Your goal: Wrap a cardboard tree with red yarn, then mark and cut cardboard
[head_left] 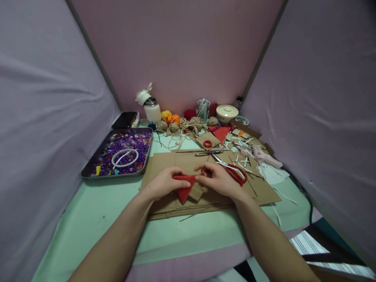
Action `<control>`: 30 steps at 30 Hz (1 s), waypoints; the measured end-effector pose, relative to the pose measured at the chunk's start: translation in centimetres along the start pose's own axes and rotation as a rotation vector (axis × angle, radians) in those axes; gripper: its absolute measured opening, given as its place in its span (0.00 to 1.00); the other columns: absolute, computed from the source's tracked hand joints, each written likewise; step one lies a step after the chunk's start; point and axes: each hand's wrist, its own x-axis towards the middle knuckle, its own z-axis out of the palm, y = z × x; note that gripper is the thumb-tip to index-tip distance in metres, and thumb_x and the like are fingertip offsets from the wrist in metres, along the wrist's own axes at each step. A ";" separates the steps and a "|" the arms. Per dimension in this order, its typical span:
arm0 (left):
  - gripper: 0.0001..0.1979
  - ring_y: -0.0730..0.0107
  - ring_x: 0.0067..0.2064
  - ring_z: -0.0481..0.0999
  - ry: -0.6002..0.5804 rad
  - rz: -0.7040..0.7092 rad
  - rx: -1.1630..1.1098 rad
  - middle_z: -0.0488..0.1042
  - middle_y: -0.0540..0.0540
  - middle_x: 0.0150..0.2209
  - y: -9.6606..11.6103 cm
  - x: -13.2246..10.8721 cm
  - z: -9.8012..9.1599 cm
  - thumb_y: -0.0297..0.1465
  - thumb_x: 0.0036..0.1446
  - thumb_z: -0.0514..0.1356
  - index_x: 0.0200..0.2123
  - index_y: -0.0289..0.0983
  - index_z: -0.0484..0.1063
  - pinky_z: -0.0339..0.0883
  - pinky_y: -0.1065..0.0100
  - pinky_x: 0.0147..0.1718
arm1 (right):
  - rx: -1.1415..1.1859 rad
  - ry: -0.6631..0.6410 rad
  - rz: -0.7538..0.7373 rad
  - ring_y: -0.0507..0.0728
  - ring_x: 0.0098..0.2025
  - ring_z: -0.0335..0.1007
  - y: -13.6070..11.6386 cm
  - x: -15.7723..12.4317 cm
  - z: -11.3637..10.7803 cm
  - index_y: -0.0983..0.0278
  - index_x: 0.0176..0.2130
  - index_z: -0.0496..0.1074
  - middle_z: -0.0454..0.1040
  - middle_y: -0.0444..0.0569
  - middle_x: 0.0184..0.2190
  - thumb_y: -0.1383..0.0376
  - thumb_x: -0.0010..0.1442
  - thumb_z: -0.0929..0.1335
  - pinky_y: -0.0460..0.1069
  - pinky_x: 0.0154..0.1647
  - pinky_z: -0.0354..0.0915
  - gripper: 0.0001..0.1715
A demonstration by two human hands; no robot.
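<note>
Between my hands, over a sheet of brown cardboard (164, 207), is a red triangular piece (184, 192) with one point facing down. My left hand (166, 182) pinches its left side, thumb on the front face. At its right corner, the thumb and fingers of my right hand (216, 179) close together on what looks like a thin red cord, too fine to be certain of. A small brown cardboard piece (196, 192) shows just behind the triangle. Red-handled scissors (239, 174) lie beside my right hand, and a dark pen (207, 153) rests beyond it.
A metal tray (113, 177) of purple beads with a white ring (137, 158) stands left. Yarn and twine balls (174, 127), a white bottle (152, 111), a cup of sticks (203, 109) and a lidded bowl (227, 113) line the back. A pink glue gun (266, 156) lies right among scraps.
</note>
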 end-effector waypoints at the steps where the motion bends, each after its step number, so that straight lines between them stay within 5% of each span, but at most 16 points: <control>1: 0.12 0.72 0.26 0.68 -0.008 0.004 -0.035 0.72 0.51 0.24 0.0 0.0 0.0 0.35 0.42 0.66 0.31 0.35 0.73 0.58 0.73 0.25 | 0.034 0.002 -0.012 0.50 0.29 0.61 0.1 0.0 -0.2 0.63 0.46 0.68 0.64 0.41 0.27 0.62 0.54 0.69 0.44 0.29 0.59 0.19; 4: 0.14 0.71 0.28 0.70 -0.053 -0.012 -0.118 0.73 0.50 0.26 0.1 -0.1 0.2 0.35 0.41 0.66 0.32 0.35 0.72 0.60 0.72 0.26 | 0.061 0.002 -0.050 0.51 0.32 0.64 0.4 0.1 -1.0 0.61 0.51 0.65 0.66 0.42 0.31 0.64 0.55 0.68 0.45 0.33 0.61 0.23; 9: 0.15 0.70 0.30 0.72 -0.092 -0.042 -0.199 0.74 0.49 0.29 0.3 -0.3 0.2 0.34 0.40 0.67 0.33 0.35 0.71 0.63 0.71 0.28 | -0.112 0.051 -0.114 0.54 0.37 0.66 0.4 0.1 -2.0 0.63 0.35 0.72 0.72 0.45 0.33 0.64 0.57 0.66 0.48 0.40 0.60 0.06; 16: 0.18 0.71 0.31 0.73 -0.062 -0.029 -0.292 0.75 0.48 0.30 0.4 -0.3 0.4 0.31 0.39 0.69 0.36 0.34 0.71 0.65 0.71 0.30 | -0.151 0.083 -0.151 0.54 0.36 0.66 0.1 0.1 -2.0 0.64 0.33 0.71 0.72 0.46 0.32 0.65 0.59 0.65 0.48 0.39 0.60 0.06; 30: 0.18 0.75 0.34 0.75 0.334 0.226 -0.755 0.74 0.50 0.37 0.5 0.6 0.2 0.29 0.42 0.68 0.39 0.38 0.70 0.71 0.72 0.33 | -0.346 0.006 -0.328 0.55 0.39 0.65 0.5 0.4 1.9 0.63 0.36 0.70 0.71 0.49 0.33 0.65 0.64 0.61 0.49 0.42 0.60 0.10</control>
